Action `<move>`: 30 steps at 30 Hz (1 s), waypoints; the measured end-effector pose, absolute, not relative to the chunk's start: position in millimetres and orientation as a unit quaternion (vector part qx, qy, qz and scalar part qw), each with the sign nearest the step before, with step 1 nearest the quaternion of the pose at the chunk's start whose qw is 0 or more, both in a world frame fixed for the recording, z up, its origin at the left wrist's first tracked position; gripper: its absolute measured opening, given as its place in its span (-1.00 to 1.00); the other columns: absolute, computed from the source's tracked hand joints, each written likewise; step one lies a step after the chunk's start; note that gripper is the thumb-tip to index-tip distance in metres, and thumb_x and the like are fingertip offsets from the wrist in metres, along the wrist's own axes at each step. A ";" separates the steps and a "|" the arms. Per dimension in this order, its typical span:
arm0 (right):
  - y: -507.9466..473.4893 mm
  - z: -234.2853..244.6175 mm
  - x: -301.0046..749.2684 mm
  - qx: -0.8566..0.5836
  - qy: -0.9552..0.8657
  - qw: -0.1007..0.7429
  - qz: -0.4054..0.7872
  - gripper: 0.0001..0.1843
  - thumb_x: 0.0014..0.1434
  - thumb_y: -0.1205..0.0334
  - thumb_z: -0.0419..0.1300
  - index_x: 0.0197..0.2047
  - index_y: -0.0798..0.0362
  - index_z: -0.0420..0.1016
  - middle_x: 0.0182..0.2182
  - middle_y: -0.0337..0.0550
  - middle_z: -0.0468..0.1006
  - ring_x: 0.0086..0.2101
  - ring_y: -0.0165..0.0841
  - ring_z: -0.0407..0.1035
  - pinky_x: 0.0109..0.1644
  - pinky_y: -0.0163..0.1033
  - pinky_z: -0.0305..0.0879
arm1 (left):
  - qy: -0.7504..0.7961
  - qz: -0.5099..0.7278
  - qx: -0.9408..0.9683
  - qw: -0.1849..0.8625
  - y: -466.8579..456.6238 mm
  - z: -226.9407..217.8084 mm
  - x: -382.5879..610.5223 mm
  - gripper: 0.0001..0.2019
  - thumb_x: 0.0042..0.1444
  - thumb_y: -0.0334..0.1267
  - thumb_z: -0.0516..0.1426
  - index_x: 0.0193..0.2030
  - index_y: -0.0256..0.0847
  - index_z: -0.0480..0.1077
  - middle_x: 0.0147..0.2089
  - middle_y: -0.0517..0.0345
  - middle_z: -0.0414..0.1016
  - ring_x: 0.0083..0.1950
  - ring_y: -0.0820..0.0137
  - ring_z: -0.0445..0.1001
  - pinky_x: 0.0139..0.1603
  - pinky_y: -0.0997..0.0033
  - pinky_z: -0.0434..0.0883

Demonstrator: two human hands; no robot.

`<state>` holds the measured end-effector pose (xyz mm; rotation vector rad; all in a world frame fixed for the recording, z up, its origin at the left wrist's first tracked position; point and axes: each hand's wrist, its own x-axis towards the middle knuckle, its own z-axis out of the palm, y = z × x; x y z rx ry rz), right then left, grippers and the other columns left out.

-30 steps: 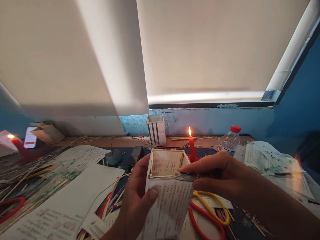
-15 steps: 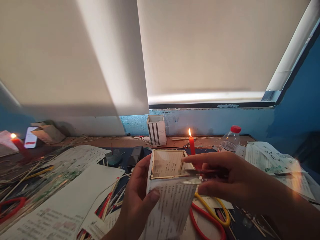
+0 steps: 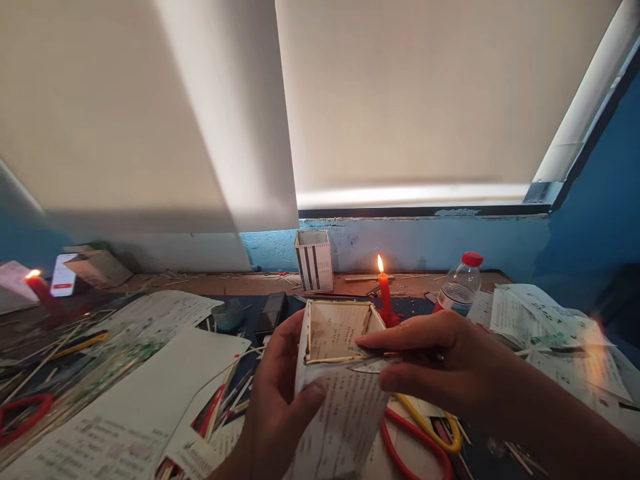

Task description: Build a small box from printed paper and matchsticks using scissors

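Note:
A tall open-topped paper box (image 3: 337, 417), covered in printed lines and edged with thin sticks at its rim, stands tilted in my left hand (image 3: 285, 393). The thumb presses on its near face and the fingers wrap the left side. At the right end of the near rim, my right hand (image 3: 435, 360) is closed on what look like small scissors, mostly hidden by the fingers. A pale pointed blade (image 3: 370, 365) lies along the outside of the near wall, just below the rim. My right index fingertip reaches over the box opening.
A lit red candle (image 3: 384, 293) burns just behind the box, another candle (image 3: 43, 290) at far left. Around them are a second paper box (image 3: 314, 261), a bottle (image 3: 461, 283), red-handled scissors (image 3: 415, 447), a yellow handle (image 3: 440, 427), printed papers (image 3: 150, 393) and a phone (image 3: 63, 275).
My right hand has moved a little left and down along the near rim, with the blade now further left across the wall. My left hand keeps its hold on the box.

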<state>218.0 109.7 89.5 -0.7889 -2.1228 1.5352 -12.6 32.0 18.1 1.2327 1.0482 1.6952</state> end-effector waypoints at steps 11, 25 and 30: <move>113.6 80.5 212.2 -0.233 -0.762 0.252 0.549 -0.61 0.26 0.02 0.40 0.12 -0.09 0.71 -0.32 -0.12 0.70 -0.36 -0.34 0.50 -0.40 -0.35 0.45 | 0.387 0.687 0.468 0.400 33.8 4.0 -17.4 -0.23 0.05 0.09 0.38 0.34 -0.07 0.26 0.25 -0.12 0.52 0.14 0.07 0.58 0.00 0.32 0.55; 127.8 108.8 248.9 -0.365 -0.797 0.360 0.320 -0.52 0.37 -0.13 0.25 0.25 -0.13 0.59 -0.52 -0.29 0.47 -0.54 -0.44 0.29 -0.56 -0.38 0.21 | 0.457 0.713 0.370 0.381 36.8 22.1 -12.0 -0.24 -0.12 0.16 0.42 0.19 -0.11 0.37 -0.08 0.00 0.64 -0.12 0.10 0.64 -0.33 0.38 0.52; 92.2 70.3 270.0 -0.444 -0.808 0.216 0.321 -0.55 0.38 0.02 0.24 0.28 -0.07 0.54 -0.32 -0.16 0.64 -0.43 -0.36 0.44 -0.41 -0.33 0.30 | 0.490 0.692 0.311 0.429 42.5 18.7 -29.9 -0.30 -0.33 0.06 0.50 -0.03 -0.12 0.43 -0.62 0.32 0.39 -0.50 0.18 0.50 -0.51 0.31 0.46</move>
